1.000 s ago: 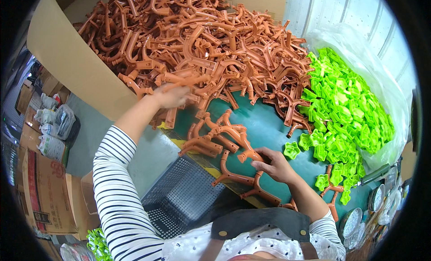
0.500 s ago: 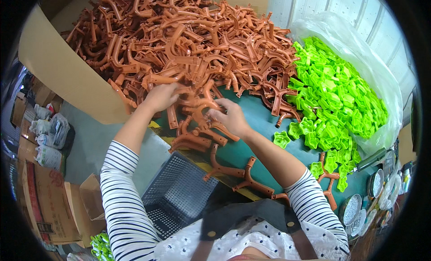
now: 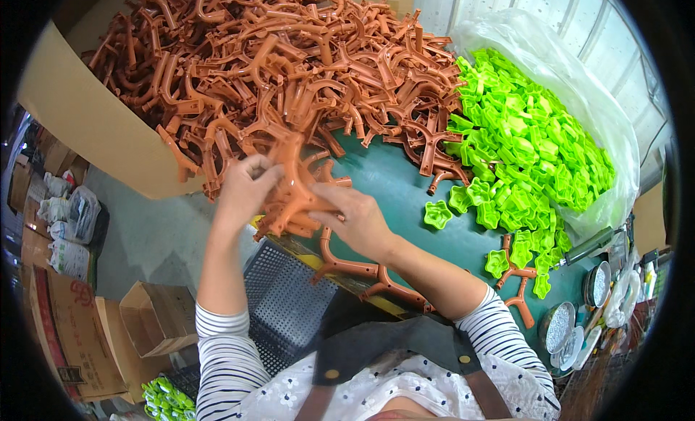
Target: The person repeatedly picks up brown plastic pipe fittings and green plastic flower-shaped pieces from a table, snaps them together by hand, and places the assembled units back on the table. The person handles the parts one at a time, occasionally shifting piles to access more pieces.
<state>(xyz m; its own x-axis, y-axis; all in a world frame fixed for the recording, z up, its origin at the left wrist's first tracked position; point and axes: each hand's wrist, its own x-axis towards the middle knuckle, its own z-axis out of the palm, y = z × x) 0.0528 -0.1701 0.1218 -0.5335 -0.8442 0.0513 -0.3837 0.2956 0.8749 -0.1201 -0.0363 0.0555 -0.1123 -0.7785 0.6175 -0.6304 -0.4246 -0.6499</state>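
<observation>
My right hand [image 3: 355, 217] grips one arm of a brown Y-shaped plastic piece [image 3: 295, 180], blurred by motion, between thumb and fingers. Just left of that piece, my left hand [image 3: 245, 191] is closed with thumb and fingertips pinched together; what they hold, if anything, I cannot make out. More brown pieces [image 3: 289, 222] lie below and behind the held one. Beyond both hands rises a large heap of the same brown branched pieces [image 3: 239, 73]. Two more Y-shaped pieces [image 3: 355, 267] rest along the table's near edge, below my right forearm.
Bright green star-shaped plastic cups [image 3: 521, 131] spill from a clear bag [image 3: 579, 81] on the right of the green table [image 3: 387, 178]. A grey perforated crate [image 3: 282, 294] stands under the near edge. Round dishes of small silvery parts [image 3: 559, 327] sit at right; cardboard boxes [image 3: 156, 316] stand at lower left.
Both hands have drawn back nearer to me from the heap. The Y-shaped piece has come with them and shows larger. The view has shifted slightly.
</observation>
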